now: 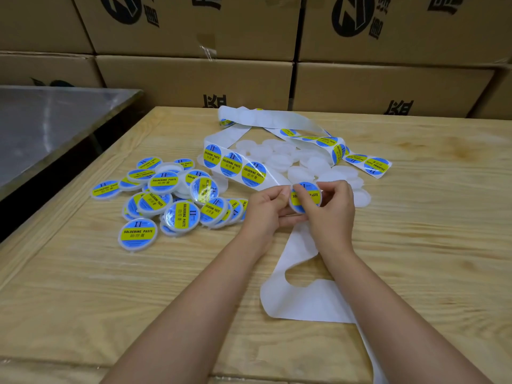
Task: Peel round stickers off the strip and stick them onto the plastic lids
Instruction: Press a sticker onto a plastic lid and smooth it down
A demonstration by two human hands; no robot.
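On the pale pine-board table [83, 286], both bare hands meet at the middle and hold one round translucent plastic lid [296, 209] just above the wood. The left hand [264, 210] has its fingers curled under the lid and its thumb against the lid's nine o'clock edge. The right hand [331, 207] pinches the lid from three o'clock, a fingertip pressing across the face. On that face sits a round blue sticker with a yellow band [314, 194], of which "SOL" and "PASTE" can be read on either side of the finger. From the hands, at ten o'clock, the white backing strip of round stickers [232, 162] stands on edge, each reading "SOLDERING PASTE" above 助焊膏 with a "II" mark on top; it loops away to twelve and one o'clock. Inside that loop, at twelve o'clock, lies a heap of bare translucent plastic lids [279, 157]. At nine o'clock a pile of already stickered lids [166, 200] overlaps loosely, all carrying the same wording. The bare white backing paper [299, 297] trails from under the hands towards six o'clock. Brown cardboard boxes [194, 79] printed with a black logo and partly cut-off Chinese characters are stacked behind the table, and a grey metal tabletop [41, 126] stands at the far ten o'clock.
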